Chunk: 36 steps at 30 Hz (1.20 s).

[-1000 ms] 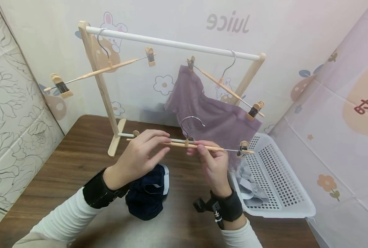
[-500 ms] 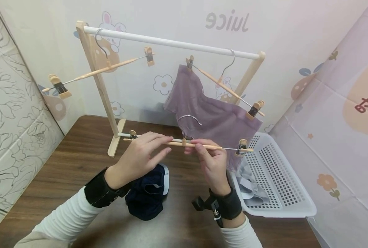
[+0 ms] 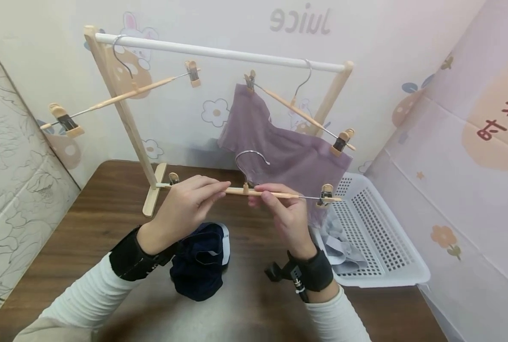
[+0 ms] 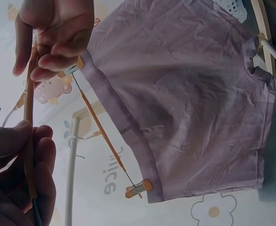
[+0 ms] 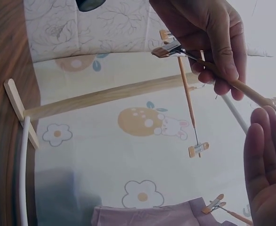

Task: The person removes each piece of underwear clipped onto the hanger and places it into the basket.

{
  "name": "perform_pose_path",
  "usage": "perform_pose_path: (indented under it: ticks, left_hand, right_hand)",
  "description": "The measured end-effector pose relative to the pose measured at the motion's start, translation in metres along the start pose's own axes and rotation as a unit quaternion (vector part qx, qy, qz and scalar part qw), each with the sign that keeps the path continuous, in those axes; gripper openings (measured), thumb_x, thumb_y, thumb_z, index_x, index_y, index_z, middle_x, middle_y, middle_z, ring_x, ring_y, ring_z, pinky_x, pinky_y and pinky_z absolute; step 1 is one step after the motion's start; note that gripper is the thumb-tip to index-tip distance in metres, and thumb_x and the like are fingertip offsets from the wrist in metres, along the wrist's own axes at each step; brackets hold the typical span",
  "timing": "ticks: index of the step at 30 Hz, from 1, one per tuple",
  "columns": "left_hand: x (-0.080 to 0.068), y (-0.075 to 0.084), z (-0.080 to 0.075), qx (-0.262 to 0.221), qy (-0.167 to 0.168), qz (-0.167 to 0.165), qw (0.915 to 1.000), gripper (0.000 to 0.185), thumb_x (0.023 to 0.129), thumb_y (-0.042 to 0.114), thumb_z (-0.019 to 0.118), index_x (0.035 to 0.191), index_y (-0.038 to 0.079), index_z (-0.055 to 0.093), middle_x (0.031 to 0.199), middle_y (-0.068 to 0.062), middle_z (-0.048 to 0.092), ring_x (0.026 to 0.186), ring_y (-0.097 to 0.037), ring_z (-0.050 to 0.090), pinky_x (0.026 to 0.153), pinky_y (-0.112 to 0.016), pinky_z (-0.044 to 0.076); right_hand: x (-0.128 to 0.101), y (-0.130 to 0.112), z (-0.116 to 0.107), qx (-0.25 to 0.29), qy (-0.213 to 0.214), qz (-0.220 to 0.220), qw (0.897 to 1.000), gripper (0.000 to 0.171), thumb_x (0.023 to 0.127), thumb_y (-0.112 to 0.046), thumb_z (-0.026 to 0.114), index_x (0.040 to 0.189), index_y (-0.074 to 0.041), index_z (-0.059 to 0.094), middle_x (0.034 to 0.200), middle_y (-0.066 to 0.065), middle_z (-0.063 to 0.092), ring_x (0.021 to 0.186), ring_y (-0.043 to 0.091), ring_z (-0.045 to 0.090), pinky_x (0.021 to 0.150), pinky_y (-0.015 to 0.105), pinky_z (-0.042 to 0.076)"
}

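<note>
From the head view, the left hand [image 3: 185,204] and right hand [image 3: 285,216] both pinch the wooden clip hanger [image 3: 254,192], held level in front of the drying rack [image 3: 219,51], above the desk [image 3: 87,213]. A navy garment [image 3: 200,261] lies on the desk below the hanger.

The left wrist view shows fingers curled round the hanger's bar, with purple shorts [image 4: 185,94] behind.

The right wrist view shows both hands gripping that bar.

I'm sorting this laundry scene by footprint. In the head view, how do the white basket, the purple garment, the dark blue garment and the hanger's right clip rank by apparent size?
1. White basket and purple garment: look alike, and the garment hangs farther away, so no ranking.
2. Dark blue garment.
3. Hanger's right clip.
</note>
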State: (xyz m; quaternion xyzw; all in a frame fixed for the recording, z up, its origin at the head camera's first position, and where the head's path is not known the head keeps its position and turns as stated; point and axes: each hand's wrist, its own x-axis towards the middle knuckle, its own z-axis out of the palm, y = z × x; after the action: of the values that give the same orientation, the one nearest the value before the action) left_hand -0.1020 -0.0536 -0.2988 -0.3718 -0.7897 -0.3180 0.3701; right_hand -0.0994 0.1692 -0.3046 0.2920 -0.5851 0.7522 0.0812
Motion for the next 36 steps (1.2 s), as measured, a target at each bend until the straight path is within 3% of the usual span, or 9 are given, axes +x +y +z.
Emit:
perform_pose_path:
  ticks: [6,13,17,20,25,31,34,36]
  left_hand:
    - [0.003,-0.001,-0.004,0.005,-0.002,-0.008,1.0,0.022,0.084,0.006,0.074,0.105,0.002,0.074,0.089,-0.009,0.073,0.079,-0.02,0.066,0.068,-0.031,0.054]
    - [0.002,-0.001,-0.007,0.004,0.01,-0.013,0.9999,0.022,0.082,0.004,0.075,0.104,0.002,0.075,0.089,-0.01,0.074,0.081,-0.021,0.067,0.071,-0.033,0.055]
    - [0.0,-0.001,-0.009,0.001,0.018,-0.007,0.9998,0.023,0.081,0.002,0.075,0.103,0.002,0.075,0.089,-0.011,0.074,0.081,-0.022,0.067,0.069,-0.032,0.055]
    - [0.002,-0.001,-0.011,-0.004,0.017,0.0,0.9999,0.023,0.08,0.001,0.076,0.103,0.001,0.075,0.088,-0.011,0.074,0.08,-0.021,0.067,0.069,-0.031,0.055]
    - [0.007,-0.002,-0.013,-0.01,0.016,0.002,0.9998,0.021,0.081,0.002,0.075,0.103,0.001,0.075,0.088,-0.01,0.074,0.08,-0.021,0.067,0.067,-0.031,0.054]
    - [0.004,-0.003,-0.013,-0.017,0.015,-0.003,0.9997,0.021,0.081,0.002,0.075,0.102,0.001,0.075,0.088,-0.01,0.073,0.08,-0.02,0.066,0.064,-0.029,0.051]
    - [0.003,-0.003,-0.012,-0.029,0.016,-0.001,0.9995,0.021,0.081,0.002,0.075,0.102,0.002,0.075,0.089,-0.009,0.074,0.081,-0.019,0.067,0.066,-0.029,0.052]
    - [0.004,-0.003,-0.012,-0.037,0.017,0.001,0.9992,0.021,0.081,0.002,0.075,0.102,0.002,0.075,0.089,-0.009,0.074,0.082,-0.019,0.067,0.067,-0.03,0.052]
  right_hand:
    - [-0.001,-0.002,-0.004,-0.016,-0.018,0.03,0.999,0.021,0.092,-0.001,0.062,0.111,-0.008,0.068,0.091,0.0,0.075,0.082,0.013,0.072,0.076,0.029,0.059]
    - [0.003,0.01,-0.007,-0.082,-0.018,0.053,0.995,0.03,0.093,-0.004,0.063,0.116,0.015,0.058,0.088,-0.004,0.074,0.078,0.011,0.07,0.069,0.027,0.058]
    - [0.008,0.027,-0.003,-0.094,-0.034,0.111,0.989,0.029,0.093,-0.005,0.063,0.115,0.013,0.06,0.092,-0.002,0.073,0.082,0.01,0.068,0.071,0.026,0.057]
    - [0.011,0.044,0.001,-0.128,-0.073,0.142,0.979,0.027,0.093,-0.005,0.063,0.115,0.011,0.062,0.104,0.009,0.071,0.089,0.01,0.066,0.077,0.026,0.056]
    - [0.016,0.078,0.007,-0.249,-0.164,0.134,0.945,0.024,0.093,-0.01,0.064,0.115,0.001,0.067,0.113,0.016,0.067,0.098,0.014,0.063,0.085,0.026,0.052]
    - [0.011,0.119,0.018,-0.322,-0.221,0.19,0.901,0.025,0.093,-0.017,0.066,0.115,-0.005,0.068,0.11,0.009,0.065,0.104,0.024,0.061,0.089,0.034,0.052]
    - [0.01,0.136,0.023,-0.364,-0.258,0.205,0.871,0.031,0.093,-0.021,0.067,0.118,-0.004,0.067,0.116,0.009,0.064,0.113,0.027,0.057,0.096,0.041,0.049]
    - [0.01,0.146,0.025,-0.402,-0.289,0.212,0.842,0.036,0.092,-0.023,0.069,0.122,-0.005,0.065,0.122,0.01,0.061,0.117,0.028,0.054,0.099,0.043,0.046]
